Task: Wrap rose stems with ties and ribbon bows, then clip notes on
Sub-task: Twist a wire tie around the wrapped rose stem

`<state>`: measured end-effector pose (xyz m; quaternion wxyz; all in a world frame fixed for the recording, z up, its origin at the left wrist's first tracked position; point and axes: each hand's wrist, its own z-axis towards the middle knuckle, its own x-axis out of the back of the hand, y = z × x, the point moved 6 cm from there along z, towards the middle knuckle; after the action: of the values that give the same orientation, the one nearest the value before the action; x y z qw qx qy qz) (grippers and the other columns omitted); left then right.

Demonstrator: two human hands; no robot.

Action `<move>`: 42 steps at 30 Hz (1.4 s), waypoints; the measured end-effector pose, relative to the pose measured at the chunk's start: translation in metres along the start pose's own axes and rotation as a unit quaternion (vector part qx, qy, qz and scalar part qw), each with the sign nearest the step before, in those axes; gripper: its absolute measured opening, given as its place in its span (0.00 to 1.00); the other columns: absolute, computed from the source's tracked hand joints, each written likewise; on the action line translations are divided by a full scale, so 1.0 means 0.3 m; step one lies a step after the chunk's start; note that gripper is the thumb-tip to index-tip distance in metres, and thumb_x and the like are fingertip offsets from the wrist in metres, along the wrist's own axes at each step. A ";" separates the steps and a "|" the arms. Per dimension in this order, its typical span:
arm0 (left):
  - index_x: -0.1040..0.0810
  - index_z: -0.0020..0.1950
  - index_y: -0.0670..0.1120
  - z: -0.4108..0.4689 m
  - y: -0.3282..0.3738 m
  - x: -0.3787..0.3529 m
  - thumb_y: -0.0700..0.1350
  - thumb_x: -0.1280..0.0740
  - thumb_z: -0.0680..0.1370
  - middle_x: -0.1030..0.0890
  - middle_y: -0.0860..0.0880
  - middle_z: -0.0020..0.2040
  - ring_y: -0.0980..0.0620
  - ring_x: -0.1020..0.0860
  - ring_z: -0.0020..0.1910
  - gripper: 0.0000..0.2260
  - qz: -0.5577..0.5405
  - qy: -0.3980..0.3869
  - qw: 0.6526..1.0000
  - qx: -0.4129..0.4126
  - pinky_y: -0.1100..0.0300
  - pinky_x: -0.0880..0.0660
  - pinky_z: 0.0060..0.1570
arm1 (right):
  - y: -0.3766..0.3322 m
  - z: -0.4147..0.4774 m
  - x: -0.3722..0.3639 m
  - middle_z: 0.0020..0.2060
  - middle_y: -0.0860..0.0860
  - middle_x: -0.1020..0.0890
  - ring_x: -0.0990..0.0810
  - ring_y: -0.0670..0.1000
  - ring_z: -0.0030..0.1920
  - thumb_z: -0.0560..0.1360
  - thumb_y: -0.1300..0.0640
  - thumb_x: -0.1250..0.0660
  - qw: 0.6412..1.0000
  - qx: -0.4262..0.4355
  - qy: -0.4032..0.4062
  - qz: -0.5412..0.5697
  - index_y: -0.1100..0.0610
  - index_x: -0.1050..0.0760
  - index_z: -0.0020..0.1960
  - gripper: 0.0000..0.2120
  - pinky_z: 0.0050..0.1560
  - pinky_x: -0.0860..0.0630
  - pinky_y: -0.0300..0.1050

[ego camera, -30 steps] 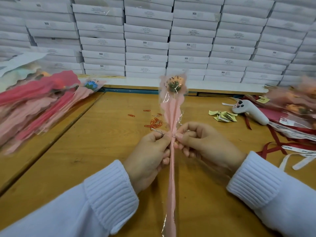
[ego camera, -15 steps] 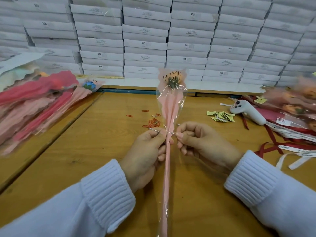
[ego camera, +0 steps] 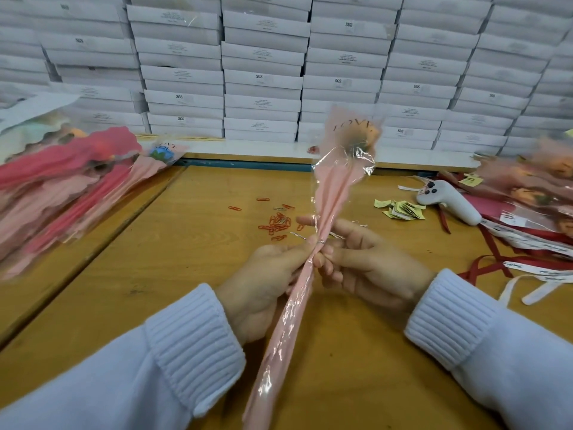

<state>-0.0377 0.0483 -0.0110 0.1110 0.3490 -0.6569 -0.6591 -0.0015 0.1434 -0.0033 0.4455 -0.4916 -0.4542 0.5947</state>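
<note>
Stacked white cardboard boxes (ego camera: 263, 88) wall off the back of a yellow-brown wooden table (ego camera: 192, 274), and both hands are up in front of them. A long pink wrapped rose (ego camera: 333, 187) in clear cellophane is held almost upright above the table. Its blurred orange head sits in front of the boxes and its tail runs down between the two white sleeves.

A thin silver wire tie (ego camera: 321, 242) loops round the narrow neck of the wrap, its ends poking out on either side. On the left hand (ego camera: 266, 283), thumb and forefinger pinch the wrap right at the tie, with the other fingers curled round the stem. On the right hand (ego camera: 369, 265), the thumb presses the wrap beside the tie and the lower fingers curl in. The forefinger reaches behind the cellophane, its tip showing on the far side.

Behind the hands lie scattered red paper clips (ego camera: 279, 223), a heap of small yellow paper notes (ego camera: 400, 209), a white handheld device (ego camera: 446, 200), and dark red and white ribbons (ego camera: 496, 262). A pile of pink and red wrapped flowers (ego camera: 62, 187) lies far left, with another blurred pile (ego camera: 545, 181) far right.
</note>
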 end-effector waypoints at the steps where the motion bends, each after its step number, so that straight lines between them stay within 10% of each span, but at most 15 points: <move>1: 0.25 0.33 0.40 -0.003 -0.004 -0.003 0.46 0.35 0.76 0.26 0.50 0.21 0.60 0.34 0.16 0.15 -0.007 -0.009 1.000 0.013 0.71 0.39 0.17 | 0.001 -0.001 0.000 0.32 0.49 0.20 0.26 0.43 0.29 0.73 0.64 0.37 1.000 -0.004 -0.005 0.014 0.51 0.24 0.62 0.19 0.34 0.29 0.35; 15: 0.23 0.56 0.46 0.008 0.002 0.019 0.42 0.37 0.79 0.22 0.50 0.27 0.59 0.28 0.20 0.08 0.001 0.037 0.998 -0.060 0.69 0.34 0.20 | -0.028 -0.003 0.021 0.31 0.48 0.20 0.25 0.43 0.29 0.78 0.70 0.42 0.974 0.043 0.073 -0.209 0.65 0.25 0.47 0.07 0.33 0.28 0.33; 36: 0.20 0.43 0.42 0.013 -0.013 0.033 0.40 0.36 0.78 0.25 0.53 0.22 0.61 0.35 0.17 0.06 -0.034 0.073 0.997 0.002 0.71 0.38 0.17 | -0.088 -0.008 -0.009 0.29 0.46 0.22 0.23 0.44 0.30 0.78 0.65 0.40 0.836 0.083 0.105 -0.532 0.51 0.26 0.37 0.15 0.38 0.31 0.31; 42: 0.17 0.47 0.45 0.022 -0.012 0.035 0.39 0.34 0.76 0.23 0.51 0.30 0.61 0.34 0.19 0.07 -0.090 0.047 0.994 0.029 0.71 0.36 0.18 | -0.098 -0.016 0.000 0.37 0.52 0.20 0.23 0.49 0.40 0.78 0.60 0.36 0.847 0.096 0.131 -0.506 0.50 0.20 0.42 0.10 0.46 0.26 0.44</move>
<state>-0.0482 0.0477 -0.0185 0.0720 0.4401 -0.6358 -0.6300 0.0056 0.1494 0.0251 0.7847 -0.2221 -0.5182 0.2575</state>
